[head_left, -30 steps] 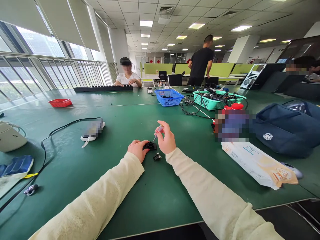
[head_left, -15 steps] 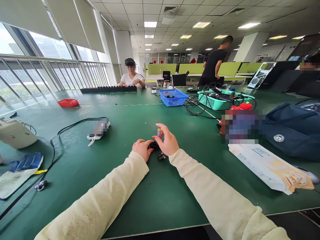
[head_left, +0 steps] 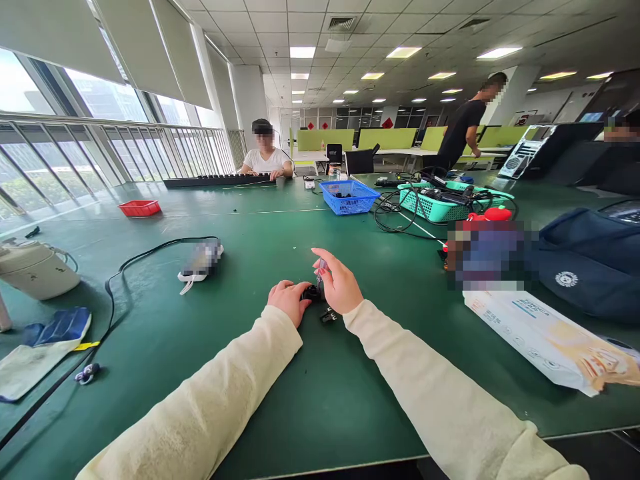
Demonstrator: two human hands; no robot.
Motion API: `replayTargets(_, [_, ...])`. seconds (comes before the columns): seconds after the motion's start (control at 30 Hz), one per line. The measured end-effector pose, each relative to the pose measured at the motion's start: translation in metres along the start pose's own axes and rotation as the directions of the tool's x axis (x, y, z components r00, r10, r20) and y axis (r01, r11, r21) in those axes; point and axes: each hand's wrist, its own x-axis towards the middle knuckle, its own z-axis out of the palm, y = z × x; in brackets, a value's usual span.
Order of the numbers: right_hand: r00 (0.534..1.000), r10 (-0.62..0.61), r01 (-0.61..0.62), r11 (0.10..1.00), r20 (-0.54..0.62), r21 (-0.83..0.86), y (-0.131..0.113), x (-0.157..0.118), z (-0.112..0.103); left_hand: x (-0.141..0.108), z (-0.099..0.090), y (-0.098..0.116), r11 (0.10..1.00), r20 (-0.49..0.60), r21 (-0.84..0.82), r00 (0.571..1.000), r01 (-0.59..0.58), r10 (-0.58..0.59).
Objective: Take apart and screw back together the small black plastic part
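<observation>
My left hand (head_left: 289, 300) is closed on a small black part (head_left: 313, 292), pressing it against the green table (head_left: 280, 413). My right hand (head_left: 341, 280) is just to its right, with fingers and thumb around a short, upright, screwdriver-like tool (head_left: 323, 268) whose shiny, purplish-grey handle shows between them. The tool's lower end is over the black part; the fingers hide whether they touch. A second small black piece with metallic bits (head_left: 329, 315) lies on the table just below my hands.
A blue basket (head_left: 349, 207) and a green basket (head_left: 434, 212) full of cables stand farther back. On the right are a white packet (head_left: 540, 337) and a dark blue bag (head_left: 595, 260). To the left lie a red tray (head_left: 140, 209) and a black cord (head_left: 112, 293). Two people are beyond.
The tool in my right hand sits slightly lower, with its top more covered by my fingers. The view has shifted slightly. The standing person in black has moved right.
</observation>
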Motion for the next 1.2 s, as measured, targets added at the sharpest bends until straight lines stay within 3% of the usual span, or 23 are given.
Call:
replayTargets(0.17, [0.998,0.057,-0.056,0.998,-0.025,0.033,0.0026,0.0003,0.0010,0.0001,-0.0003,-0.0004,1.000,-0.009,0.001,1.000,-0.014,0.014])
replayTargets(0.97, [0.999,0.004,-0.008,0.998,-0.054,-0.064,-0.0009,-0.0012,-0.0018,0.0017,0.0010,-0.0034,0.995,-0.047,-0.013,0.994,-0.097,0.097])
replayTargets(1.2, [0.998,-0.009,0.005,0.998,-0.061,-0.065,0.0013,-0.0028,-0.0009,0.0022,0.0031,-0.0025,0.993,-0.165,-0.009,0.979,-0.119,0.116])
